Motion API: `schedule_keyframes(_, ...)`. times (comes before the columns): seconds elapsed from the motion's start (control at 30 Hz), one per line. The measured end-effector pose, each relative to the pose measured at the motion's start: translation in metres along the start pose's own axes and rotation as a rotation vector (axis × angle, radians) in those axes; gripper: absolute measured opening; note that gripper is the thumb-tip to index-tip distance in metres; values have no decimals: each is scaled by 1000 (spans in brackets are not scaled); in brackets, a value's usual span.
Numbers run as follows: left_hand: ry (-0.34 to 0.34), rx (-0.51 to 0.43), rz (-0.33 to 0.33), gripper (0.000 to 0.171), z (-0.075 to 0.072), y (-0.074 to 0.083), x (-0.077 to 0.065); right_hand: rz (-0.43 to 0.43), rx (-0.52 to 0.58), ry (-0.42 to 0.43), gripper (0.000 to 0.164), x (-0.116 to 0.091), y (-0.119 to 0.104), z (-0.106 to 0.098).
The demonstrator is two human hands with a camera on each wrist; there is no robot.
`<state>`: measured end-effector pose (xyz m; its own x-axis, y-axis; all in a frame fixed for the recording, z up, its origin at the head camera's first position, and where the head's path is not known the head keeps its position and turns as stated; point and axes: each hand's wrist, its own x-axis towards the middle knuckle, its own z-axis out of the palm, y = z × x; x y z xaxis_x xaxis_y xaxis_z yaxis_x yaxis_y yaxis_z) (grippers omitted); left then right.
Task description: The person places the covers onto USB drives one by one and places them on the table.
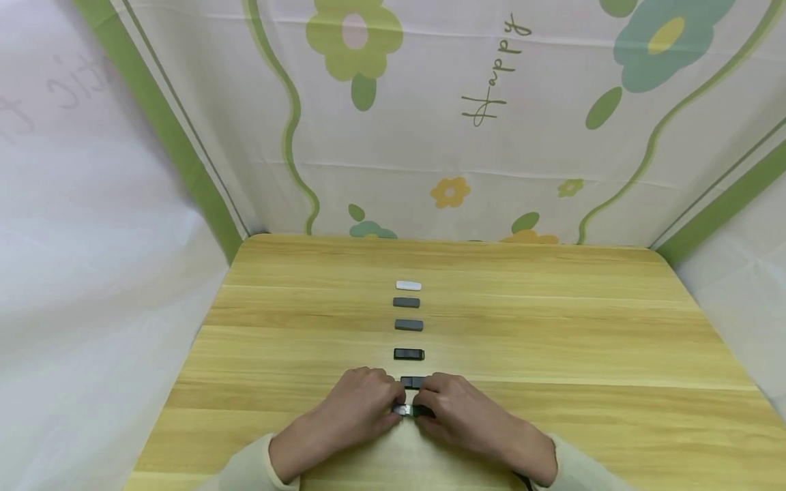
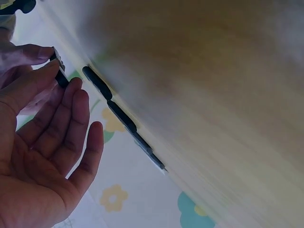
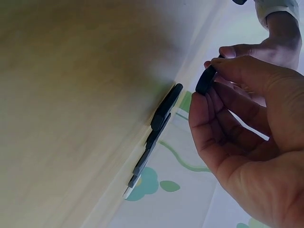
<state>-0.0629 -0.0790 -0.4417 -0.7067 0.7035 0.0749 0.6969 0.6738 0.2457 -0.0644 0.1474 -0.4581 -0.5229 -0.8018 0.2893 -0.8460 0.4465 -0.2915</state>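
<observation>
Between my two hands, near the front of the table, is a small USB flash drive [image 1: 403, 410] with a silver part and a dark end. My left hand [image 1: 366, 401] pinches its left end with thumb and fingers. The dark right end is gripped by my right hand [image 1: 462, 413]. In the right wrist view the dark end [image 3: 205, 80] shows between thumb and index finger. Just beyond the hands lies a black flash drive [image 1: 413, 382], partly covered by the right fingers. Whether the held drive has a separate cap, I cannot tell.
Farther back, in one column, lie a black drive [image 1: 409, 354], a grey drive [image 1: 409, 325], another grey drive [image 1: 406, 302] and a white drive [image 1: 408, 286]. They rest on a wooden table [image 1: 552, 327]. A flower-printed curtain [image 1: 417, 150] hangs behind it.
</observation>
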Motion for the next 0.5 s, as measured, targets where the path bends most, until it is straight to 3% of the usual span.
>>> schedule_keyframes(0.5,19,9,3,11,1,0,0,1,1,15,12,-1,0,0)
